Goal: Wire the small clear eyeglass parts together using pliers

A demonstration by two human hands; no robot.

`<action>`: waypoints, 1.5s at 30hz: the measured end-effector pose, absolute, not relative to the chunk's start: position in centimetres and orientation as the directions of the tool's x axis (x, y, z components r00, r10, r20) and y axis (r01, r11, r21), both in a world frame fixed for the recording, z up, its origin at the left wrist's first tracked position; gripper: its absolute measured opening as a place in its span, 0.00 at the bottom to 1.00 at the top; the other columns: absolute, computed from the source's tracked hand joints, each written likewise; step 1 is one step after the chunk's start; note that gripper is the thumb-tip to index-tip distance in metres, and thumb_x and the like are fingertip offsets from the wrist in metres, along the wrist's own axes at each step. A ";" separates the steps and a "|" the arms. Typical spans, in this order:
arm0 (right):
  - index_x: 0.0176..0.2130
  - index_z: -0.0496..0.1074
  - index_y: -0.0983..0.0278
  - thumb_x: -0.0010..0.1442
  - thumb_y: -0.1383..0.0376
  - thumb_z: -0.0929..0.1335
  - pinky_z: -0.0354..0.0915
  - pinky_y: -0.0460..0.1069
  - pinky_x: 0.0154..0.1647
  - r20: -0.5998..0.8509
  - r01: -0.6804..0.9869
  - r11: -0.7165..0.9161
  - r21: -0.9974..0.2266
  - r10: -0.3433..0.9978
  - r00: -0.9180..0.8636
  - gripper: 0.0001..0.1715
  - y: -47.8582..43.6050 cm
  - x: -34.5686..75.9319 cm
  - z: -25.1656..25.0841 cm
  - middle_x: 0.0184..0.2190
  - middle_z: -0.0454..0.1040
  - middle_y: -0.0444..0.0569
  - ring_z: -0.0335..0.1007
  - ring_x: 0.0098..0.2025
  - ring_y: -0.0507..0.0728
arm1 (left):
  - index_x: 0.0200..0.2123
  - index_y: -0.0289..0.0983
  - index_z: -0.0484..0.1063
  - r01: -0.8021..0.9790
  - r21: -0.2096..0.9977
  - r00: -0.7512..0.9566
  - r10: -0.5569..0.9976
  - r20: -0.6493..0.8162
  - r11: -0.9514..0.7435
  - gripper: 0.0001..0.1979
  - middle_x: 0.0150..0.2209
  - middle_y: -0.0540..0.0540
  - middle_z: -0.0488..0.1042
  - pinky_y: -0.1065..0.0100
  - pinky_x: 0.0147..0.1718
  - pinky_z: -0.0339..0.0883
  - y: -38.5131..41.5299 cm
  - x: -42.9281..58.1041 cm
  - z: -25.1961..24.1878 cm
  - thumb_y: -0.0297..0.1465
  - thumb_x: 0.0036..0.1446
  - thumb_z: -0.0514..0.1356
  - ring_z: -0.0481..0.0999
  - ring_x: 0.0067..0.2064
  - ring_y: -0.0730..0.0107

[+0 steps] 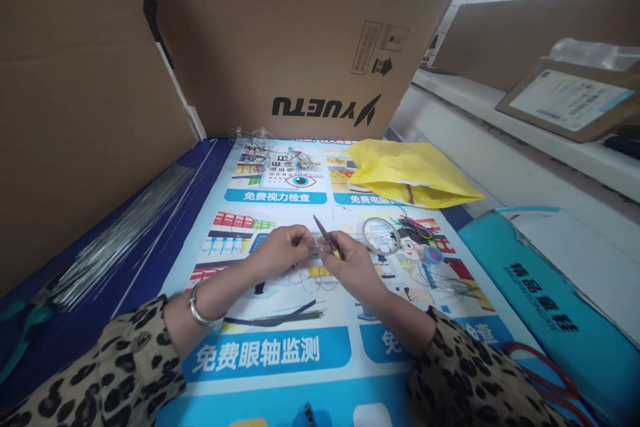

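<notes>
My left hand (290, 245) is closed, its thumb and fingertips pinching a thin wire with what look like small clear beads (318, 247). Close beside it, my right hand (353, 265) is wrapped round a slim, pointed dark metal tool (326, 233) with a brass-coloured part; whether it is tweezers or pliers I cannot tell. The tool's tip points up and away to the left. My right fingertips are also at the beaded wire. Fine loops of wire (305, 278) hang below both hands. A round dish (381, 236) with small clear pieces stands just beyond my right hand.
Printed sheet (200, 287) covers the table. Cut wires (295, 315) lie near me, a wire bundle (125, 240) and green-handled tool (25, 327) left. Tangled wires (300, 159) and a carton (300, 33) stand behind. Yellow bag (410, 167), coloured cords (417, 228) and teal box (545, 300) lie right.
</notes>
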State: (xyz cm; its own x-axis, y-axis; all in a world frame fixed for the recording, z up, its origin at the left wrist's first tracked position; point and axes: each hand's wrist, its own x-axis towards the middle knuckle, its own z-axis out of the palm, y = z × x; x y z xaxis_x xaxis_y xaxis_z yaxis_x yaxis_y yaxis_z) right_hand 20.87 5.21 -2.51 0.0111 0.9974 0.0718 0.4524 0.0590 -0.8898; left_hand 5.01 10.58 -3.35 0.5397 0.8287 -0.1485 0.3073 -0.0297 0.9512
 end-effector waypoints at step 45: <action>0.24 0.64 0.62 0.47 0.66 0.63 0.50 0.43 0.21 0.115 0.681 0.081 -0.727 0.993 0.004 0.02 5.3 21.8 -2.8 0.18 0.62 0.39 0.56 0.22 0.49 | 0.29 0.37 0.62 0.342 0.938 0.700 0.681 -0.214 -0.056 0.04 0.20 0.54 0.66 0.75 0.21 0.60 10.6 4.6 -2.2 0.30 0.48 0.55 0.69 0.22 0.76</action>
State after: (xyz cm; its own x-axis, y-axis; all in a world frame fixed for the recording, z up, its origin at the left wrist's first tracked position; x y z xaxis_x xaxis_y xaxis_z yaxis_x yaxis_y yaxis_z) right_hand 21.77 5.29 -2.83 0.0042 0.9934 0.1149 0.6815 0.0812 -0.7273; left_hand 4.60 10.58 -2.18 0.6998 0.6814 -0.2145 0.3422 -0.0562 0.9380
